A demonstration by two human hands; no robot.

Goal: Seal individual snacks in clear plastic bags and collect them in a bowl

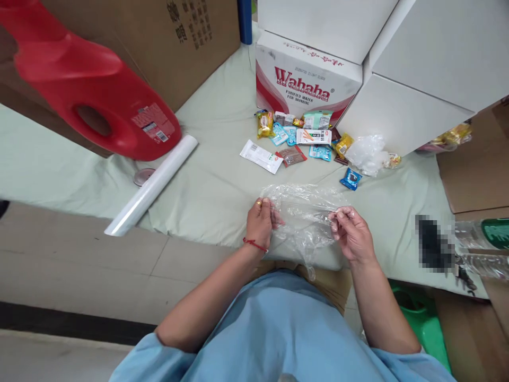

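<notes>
A clear, thin plastic bag [306, 223] is stretched between my two hands above the front edge of the cloth-covered table. My left hand [262, 220] pinches its left side, a red string bracelet at the wrist. On the other side, my right hand [352, 231] grips the bag between thumb and fingers. Just beyond lie wrapped snacks: a white packet [261, 156], a brown-and-red packet [292, 155], a blue packet [350, 179], a white-and-orange packet [314, 137] and a yellow packet [265, 124]. Part of a corner of the bag hangs down toward my lap.
A white plastic roll [153, 183] and a big red jug [99, 90] are at left, by a brown carton [159, 48]. Behind the snacks stands a Wahaha water box [306, 79] among white boxes [413, 106]. Crumpled plastic [368, 151] and bottles [481, 233] are at right.
</notes>
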